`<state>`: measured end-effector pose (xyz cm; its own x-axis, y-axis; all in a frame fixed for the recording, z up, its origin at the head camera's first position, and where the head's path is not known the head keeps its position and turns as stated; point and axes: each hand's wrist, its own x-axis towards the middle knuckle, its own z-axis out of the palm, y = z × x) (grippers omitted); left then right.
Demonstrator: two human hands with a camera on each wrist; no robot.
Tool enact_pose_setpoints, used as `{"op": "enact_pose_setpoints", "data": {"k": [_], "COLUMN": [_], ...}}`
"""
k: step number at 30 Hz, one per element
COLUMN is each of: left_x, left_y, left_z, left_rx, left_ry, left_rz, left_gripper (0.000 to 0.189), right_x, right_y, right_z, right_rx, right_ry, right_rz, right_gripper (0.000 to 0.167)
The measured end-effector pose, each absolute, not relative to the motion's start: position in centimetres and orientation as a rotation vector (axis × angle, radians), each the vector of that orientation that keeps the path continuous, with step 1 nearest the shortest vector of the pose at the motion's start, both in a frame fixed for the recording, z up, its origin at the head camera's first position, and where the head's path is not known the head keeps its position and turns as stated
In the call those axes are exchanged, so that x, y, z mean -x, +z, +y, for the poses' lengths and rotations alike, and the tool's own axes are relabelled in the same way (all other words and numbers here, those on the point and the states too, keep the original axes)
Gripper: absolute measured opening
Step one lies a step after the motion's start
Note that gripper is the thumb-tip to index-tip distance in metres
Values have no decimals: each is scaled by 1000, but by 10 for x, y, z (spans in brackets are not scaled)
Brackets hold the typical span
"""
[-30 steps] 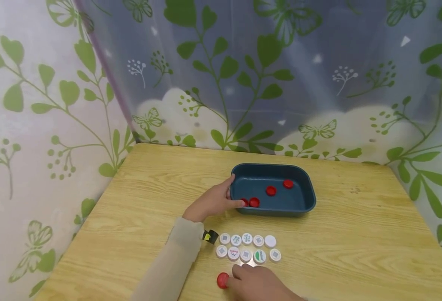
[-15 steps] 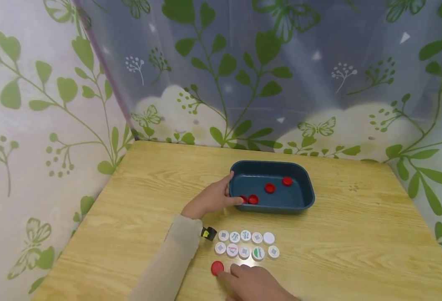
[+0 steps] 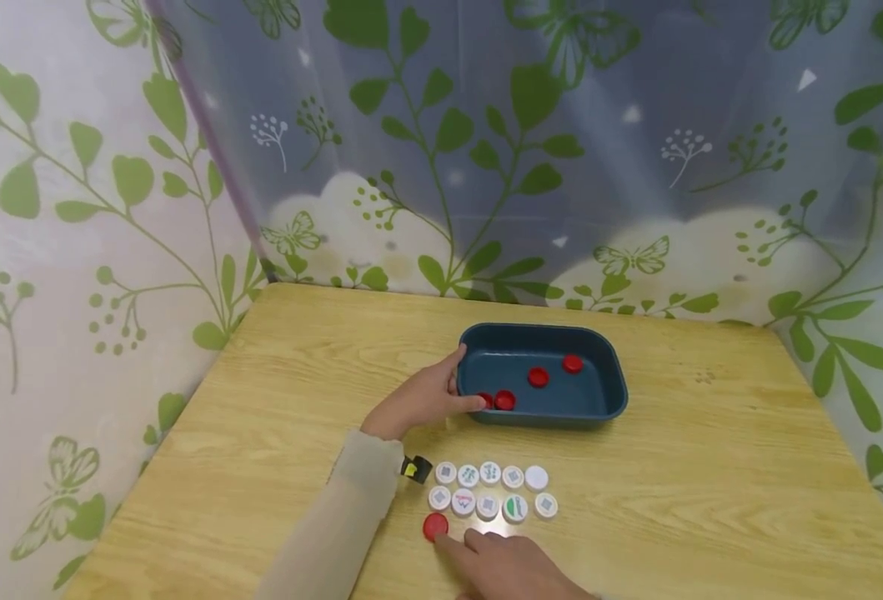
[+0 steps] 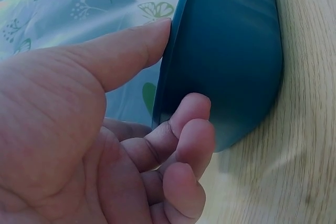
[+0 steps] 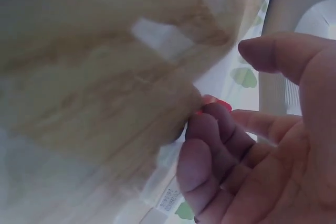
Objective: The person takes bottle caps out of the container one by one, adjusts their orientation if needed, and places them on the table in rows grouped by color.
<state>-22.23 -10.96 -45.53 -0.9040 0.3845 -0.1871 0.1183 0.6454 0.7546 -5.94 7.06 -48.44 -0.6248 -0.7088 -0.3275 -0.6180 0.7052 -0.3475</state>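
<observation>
My left hand [image 3: 420,402] holds the left end of a dark blue plastic tray [image 3: 546,421], its thumb on the near rim. In the left wrist view the thumb touches the rim of the tray [image 4: 231,51], with the other fingers bent against the outer wall. Four-sided and shallow, the tray has several red bottle caps [image 3: 538,377] in it. Another red bottle cap [image 3: 435,526] lies on the table, and the index fingertip of my right hand [image 3: 512,568] touches its near edge. The other right fingers are loosely bent.
Two rows of white bottle caps with printed tops [image 3: 489,506] lie on the wooden table [image 3: 711,475] between the tray and my right hand. A leaf-patterned curtain [image 3: 441,167] stands behind the table and along its sides.
The lone red cap has moved forward and left, up close below the left end of the cap rows, with my right index finger on it. The left hand stays on the tray.
</observation>
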Motion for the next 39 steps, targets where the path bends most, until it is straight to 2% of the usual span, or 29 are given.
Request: {"op": "enact_pose_setpoints", "data": {"k": [3,6,9,11,18,24,28,33,39], "left_x": [221,220,222,223,226,226,225,226,227], "left_y": [-461,-464,-464,-464,-466,-466,-466,-465,-459], "left_z": [-114,-121,-126,-129,-132,-135,-134,-128,-124], "left_rx": [-421,-460,-498,-501,-482,-466,-469,-475,-478], "left_ry": [1106,1095,1108,1109,1146,1161,1163,1191,1181], "left_rz": [2532,2516,2496,2487,2416,2426,2463,2474,2496], "left_gripper": [98,87,79,82,109,107,98,92,92], "right_x": [62,73,100,126,223,271,288,297,300], "right_y": [-482,-472,-456,-447,-426,-423,-431,-442,-436], "right_z": [74,84,103,118,173,183,183,189,198], "right_rx": [1063,1145,1195,1187,1054,936,866,892,997], "right_ry": [-310,-478,-710,-750,-246,-3,-16,-109,-69], "right_rz": [2493,2596,2783,2950,3105,2775,2653,2661,2670], "right_gripper": [50,37,26,22,22,38,36,15,3]}}
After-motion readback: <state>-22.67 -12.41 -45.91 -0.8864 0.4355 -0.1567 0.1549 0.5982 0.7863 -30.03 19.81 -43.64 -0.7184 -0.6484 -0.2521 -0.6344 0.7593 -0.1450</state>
